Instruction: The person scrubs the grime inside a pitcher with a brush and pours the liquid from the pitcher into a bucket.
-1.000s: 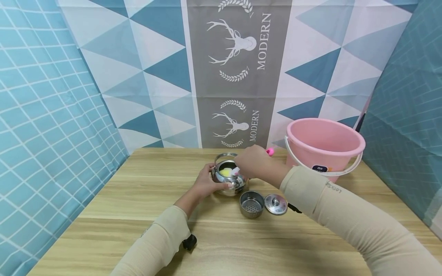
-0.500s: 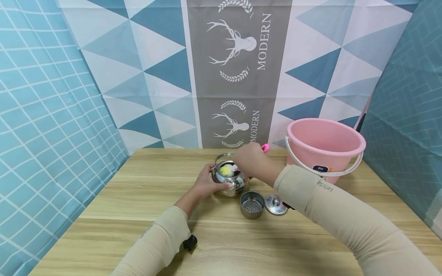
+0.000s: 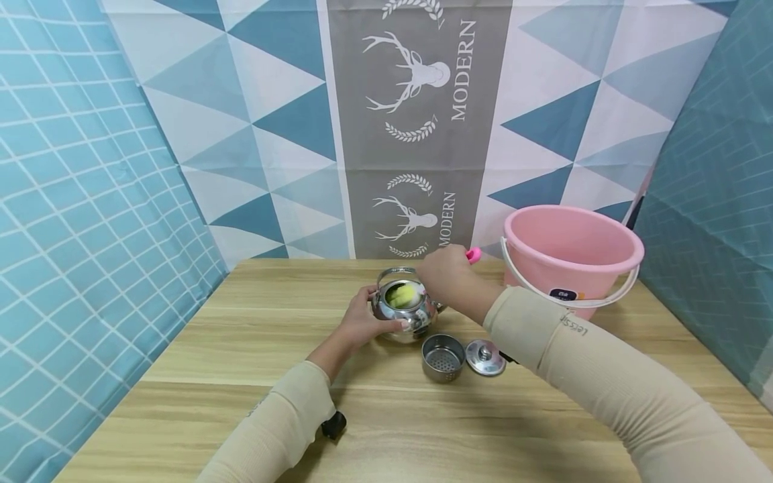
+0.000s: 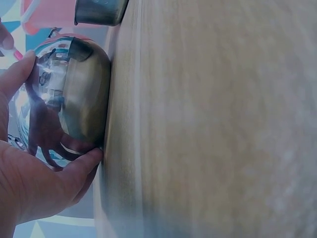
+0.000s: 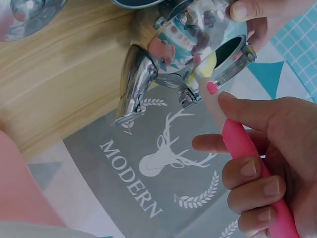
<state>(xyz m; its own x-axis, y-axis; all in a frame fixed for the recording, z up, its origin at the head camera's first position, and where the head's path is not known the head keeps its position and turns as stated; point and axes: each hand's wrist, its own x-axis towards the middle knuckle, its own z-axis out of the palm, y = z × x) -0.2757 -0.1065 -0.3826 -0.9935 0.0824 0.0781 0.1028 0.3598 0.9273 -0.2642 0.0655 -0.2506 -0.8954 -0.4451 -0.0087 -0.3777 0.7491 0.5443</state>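
Note:
A shiny steel teapot [image 3: 425,315] stands uncovered on the wooden table, its hoop handle raised. My left hand [image 3: 357,323] grips the pot's rounded body from the left, thumb on the near side; in the left wrist view the fingers [image 4: 81,171] reach low on it, close to the tabletop. My right hand [image 3: 449,275] holds a cleaning brush [image 5: 242,141] by its pink handle. The brush's yellow-and-white head [image 3: 403,295] is at the pot's round opening, partly inside. The spout [image 5: 132,82] points away to the right.
Just in front of the pot sits a perforated steel strainer basket [image 3: 443,359], with the knobbed lid [image 3: 485,357] flat beside it. A pink bucket [image 3: 570,268] with a white handle stands at the back right. Patterned cloth [image 3: 290,134] hangs behind the table [image 3: 386,429].
My right hand shifted left and then back to the right with the brush. The brush head has changed position in the opening, showing more yellow now. Left hand and teapot stay put.

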